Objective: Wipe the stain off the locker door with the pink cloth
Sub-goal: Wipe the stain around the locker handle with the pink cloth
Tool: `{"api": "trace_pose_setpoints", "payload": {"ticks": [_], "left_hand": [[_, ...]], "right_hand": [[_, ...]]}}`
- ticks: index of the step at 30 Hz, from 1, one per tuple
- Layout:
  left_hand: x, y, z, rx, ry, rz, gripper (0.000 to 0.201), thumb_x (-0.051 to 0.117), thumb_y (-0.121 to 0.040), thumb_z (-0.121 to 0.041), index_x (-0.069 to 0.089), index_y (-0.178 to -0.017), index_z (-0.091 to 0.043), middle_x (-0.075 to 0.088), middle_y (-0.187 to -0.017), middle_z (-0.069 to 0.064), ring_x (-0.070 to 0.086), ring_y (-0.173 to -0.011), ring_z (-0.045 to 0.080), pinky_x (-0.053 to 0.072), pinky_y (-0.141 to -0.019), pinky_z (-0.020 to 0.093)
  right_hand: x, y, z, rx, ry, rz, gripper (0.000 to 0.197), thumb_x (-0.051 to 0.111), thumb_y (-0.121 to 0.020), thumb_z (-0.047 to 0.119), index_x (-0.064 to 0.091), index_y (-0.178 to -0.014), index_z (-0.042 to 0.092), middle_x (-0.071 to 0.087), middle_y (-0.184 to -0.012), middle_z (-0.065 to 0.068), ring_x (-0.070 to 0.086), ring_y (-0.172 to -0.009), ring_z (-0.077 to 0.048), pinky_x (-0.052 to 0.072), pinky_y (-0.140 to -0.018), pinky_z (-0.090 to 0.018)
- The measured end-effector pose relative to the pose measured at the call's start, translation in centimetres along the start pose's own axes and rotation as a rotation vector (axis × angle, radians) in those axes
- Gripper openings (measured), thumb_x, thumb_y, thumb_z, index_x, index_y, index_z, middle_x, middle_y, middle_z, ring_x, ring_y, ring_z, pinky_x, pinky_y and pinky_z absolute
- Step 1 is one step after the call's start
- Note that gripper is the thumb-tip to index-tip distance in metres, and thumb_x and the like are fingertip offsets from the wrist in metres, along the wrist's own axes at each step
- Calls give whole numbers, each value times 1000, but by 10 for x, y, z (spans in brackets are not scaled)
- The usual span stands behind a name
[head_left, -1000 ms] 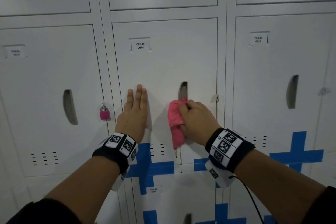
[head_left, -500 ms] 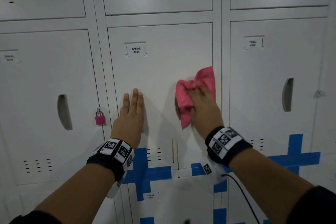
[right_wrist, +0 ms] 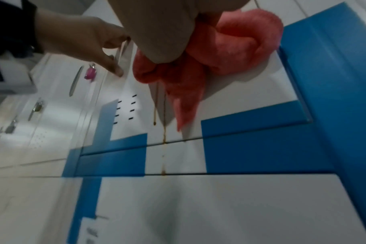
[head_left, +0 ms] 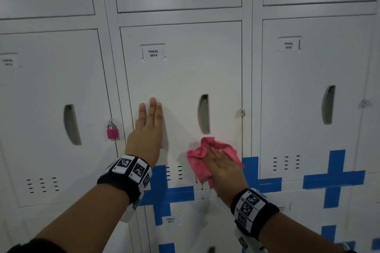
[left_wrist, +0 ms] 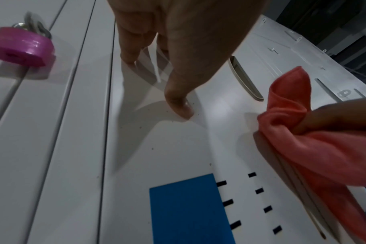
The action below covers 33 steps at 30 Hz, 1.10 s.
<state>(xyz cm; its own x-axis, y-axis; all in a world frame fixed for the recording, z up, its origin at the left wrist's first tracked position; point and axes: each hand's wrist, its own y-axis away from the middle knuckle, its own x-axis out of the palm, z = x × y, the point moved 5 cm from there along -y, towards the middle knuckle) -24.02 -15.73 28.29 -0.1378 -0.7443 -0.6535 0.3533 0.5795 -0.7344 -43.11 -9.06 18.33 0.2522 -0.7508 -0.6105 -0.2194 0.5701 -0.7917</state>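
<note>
Your right hand [head_left: 223, 167] has swept the pink cloth [head_left: 198, 157] down below the door handle slot [head_left: 204, 114], flat fingers pressing it, left hand [head_left: 147, 129] flat-fingered beside; brown drips [right_wrist: 164, 132] beneath may smear.

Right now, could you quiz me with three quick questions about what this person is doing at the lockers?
1. True or false: the left hand lies flat on the locker door.
2. What colour is the padlock on the neighbouring door?
3. The right hand presses the pink cloth: A above the handle slot, B below it, C on the number label.

Key: 1 true; 2 pink; 3 B.
</note>
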Motion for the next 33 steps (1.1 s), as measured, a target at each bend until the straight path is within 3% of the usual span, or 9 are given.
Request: {"api": "trace_pose_setpoints", "payload": {"ticks": [3,5,9,11,13,16,24,28,33], "left_hand": [[1,0,2,-14,-12,19,121,74,-76,0,-25,-145,-9,-22,-158,10,-2,-146,35,59,-71,27],[-1,0,0,-12,-4,37,118,69,-78,5,-28,-144,-9,-26,-157,9,-5,-146,34,59,-73,27],[-6,-1,-3,6,26,60,107,53,-80,15,-33,-139,-10,-32,-154,7,-12,-146,33,57,-83,29],[-6,0,-1,7,26,32,114,62,-79,10,-32,-141,-11,-31,-155,6,-11,-146,33,58,-79,29],[-2,0,2,3,3,27,119,68,-80,2,-34,-140,-12,-32,-155,6,-11,-145,32,58,-75,27],[-1,-1,3,3,-26,20,121,71,-80,-2,-32,-141,-11,-30,-155,7,-11,-144,32,59,-74,27],[-6,0,2,11,-15,57,118,72,-82,-9,-28,-143,-10,-30,-156,8,-10,-146,33,58,-75,30],[-7,0,-1,10,-29,65,114,69,-85,-13,-30,-142,-7,-32,-155,9,-12,-146,34,58,-80,30],[-4,1,0,-6,-30,40,118,71,-80,-3,-28,-143,-8,-26,-157,10,-5,-146,36,58,-71,27]], "right_hand": [[-19,-5,6,-5,-54,-81,54,75,-78,22,57,-128,17,68,-119,1,64,-107,-13,57,-84,-35],[-47,-20,15,-16,-89,-206,37,57,-89,29,61,-123,15,71,-109,1,67,-95,-12,60,-74,-32],[-101,-73,21,-3,-162,-390,41,34,-102,33,57,-128,13,66,-119,-4,64,-105,-17,54,-90,-33],[-109,-103,11,101,-180,-343,41,37,-99,19,49,-138,18,55,-137,-4,52,-124,-20,43,-105,-38],[-103,-123,4,170,-184,-194,51,42,-94,6,41,-143,20,36,-152,-3,30,-141,-19,16,-116,-31],[-85,-127,12,26,24,-84,53,54,-90,8,45,-141,17,34,-153,-5,19,-145,-20,-3,-116,-25],[-30,-56,6,-105,98,71,44,74,-78,12,61,-119,20,67,-117,2,61,-109,-17,43,-105,-39],[-18,-32,0,-110,27,108,44,73,-80,14,61,-121,22,67,-117,5,60,-111,-13,43,-105,-34],[-2,-17,8,-188,19,176,47,74,-78,16,61,-123,22,66,-122,4,58,-115,-16,44,-104,-36]]}}
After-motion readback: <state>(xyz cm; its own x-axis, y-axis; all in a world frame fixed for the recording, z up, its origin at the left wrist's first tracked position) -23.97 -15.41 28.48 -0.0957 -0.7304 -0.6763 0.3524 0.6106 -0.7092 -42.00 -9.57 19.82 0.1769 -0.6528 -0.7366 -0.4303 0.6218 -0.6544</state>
